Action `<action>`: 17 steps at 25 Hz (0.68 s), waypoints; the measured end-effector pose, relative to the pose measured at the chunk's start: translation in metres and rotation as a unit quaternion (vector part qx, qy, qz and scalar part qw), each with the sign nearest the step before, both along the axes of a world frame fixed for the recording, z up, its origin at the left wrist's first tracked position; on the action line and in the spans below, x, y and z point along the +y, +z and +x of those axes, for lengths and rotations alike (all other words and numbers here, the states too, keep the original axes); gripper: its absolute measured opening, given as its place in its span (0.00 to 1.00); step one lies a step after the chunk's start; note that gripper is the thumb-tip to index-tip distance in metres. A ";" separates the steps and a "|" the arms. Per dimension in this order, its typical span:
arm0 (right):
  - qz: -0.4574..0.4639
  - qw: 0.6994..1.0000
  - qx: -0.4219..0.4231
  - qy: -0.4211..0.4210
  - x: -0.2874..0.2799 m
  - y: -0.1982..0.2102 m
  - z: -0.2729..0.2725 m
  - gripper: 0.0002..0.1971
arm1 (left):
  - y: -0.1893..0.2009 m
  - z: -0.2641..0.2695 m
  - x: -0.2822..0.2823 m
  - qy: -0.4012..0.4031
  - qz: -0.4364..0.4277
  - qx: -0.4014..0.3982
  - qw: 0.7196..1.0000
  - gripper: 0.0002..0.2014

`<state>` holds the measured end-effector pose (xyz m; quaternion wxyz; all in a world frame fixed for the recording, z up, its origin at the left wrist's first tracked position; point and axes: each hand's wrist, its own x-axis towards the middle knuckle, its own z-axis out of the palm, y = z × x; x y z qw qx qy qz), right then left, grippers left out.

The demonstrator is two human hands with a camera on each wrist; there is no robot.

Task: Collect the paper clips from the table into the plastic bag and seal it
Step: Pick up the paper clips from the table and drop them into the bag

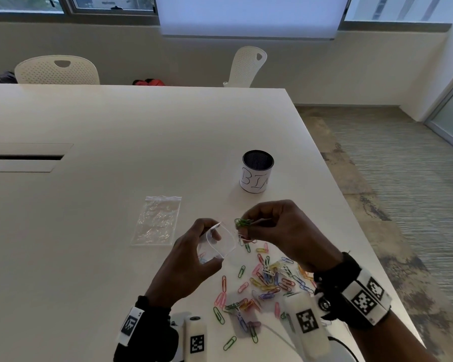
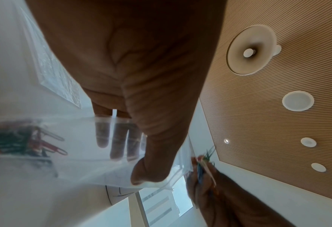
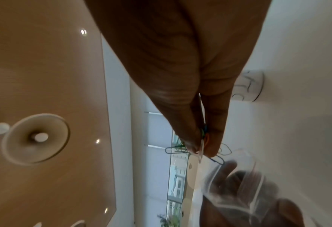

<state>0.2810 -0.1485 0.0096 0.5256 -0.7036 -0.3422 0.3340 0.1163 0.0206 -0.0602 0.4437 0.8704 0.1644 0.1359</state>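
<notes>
My left hand (image 1: 194,254) grips a small clear plastic bag (image 1: 217,242) off the table, its mouth spread open toward the right. In the left wrist view the bag (image 2: 79,153) holds several coloured clips (image 2: 23,141) at its bottom. My right hand (image 1: 275,228) pinches a small bunch of green and other clips (image 1: 242,222) just right of the bag's mouth. The right wrist view shows the pinched clips (image 3: 209,147) above the bag's open rim (image 3: 239,181). Several loose coloured paper clips (image 1: 267,280) lie scattered on the white table (image 1: 115,126) below both hands.
A second clear bag (image 1: 157,220) lies flat on the table left of my hands. A black mesh cup labelled BIN (image 1: 256,171) stands beyond them. The table's right edge (image 1: 351,205) runs close by, with floor beyond. White chairs (image 1: 56,70) stand at the far side.
</notes>
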 end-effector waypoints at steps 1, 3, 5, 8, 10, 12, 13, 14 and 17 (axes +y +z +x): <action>0.002 1.000 -0.026 0.014 0.007 0.003 -0.005 0.07 | 0.001 0.000 -0.001 -0.001 0.002 0.000 1.000 0.29; -0.009 0.995 -0.098 0.034 0.020 0.004 -0.014 0.07 | 0.003 0.000 -0.001 -0.001 -0.005 -0.001 1.000 0.29; -0.027 0.981 -0.190 0.041 0.031 0.000 -0.021 0.06 | 0.004 -0.001 -0.002 0.000 -0.014 0.001 1.000 0.29; -0.042 0.960 -0.267 0.072 0.040 -0.005 -0.028 0.06 | 0.004 -0.003 -0.001 0.006 -0.021 0.000 1.000 0.29; -0.050 0.959 -0.267 0.083 0.043 -0.006 -0.030 0.07 | 0.004 -0.004 0.000 0.009 -0.026 -0.005 1.000 0.28; -0.054 0.958 -0.268 0.085 0.043 -0.004 -0.030 0.08 | 0.005 -0.004 0.000 0.010 -0.028 -0.007 1.000 0.27; -0.053 0.957 -0.272 0.083 0.042 -0.002 -0.029 0.08 | 0.005 -0.005 0.000 0.010 -0.028 -0.005 1.000 0.27; -0.050 0.956 -0.279 0.078 0.041 -0.001 -0.029 0.08 | 0.005 -0.005 0.001 0.010 -0.026 -0.003 1.000 0.27; -0.043 0.949 -0.306 0.053 0.035 0.004 -0.020 0.08 | 0.005 -0.005 0.002 0.011 -0.021 -0.004 1.000 0.27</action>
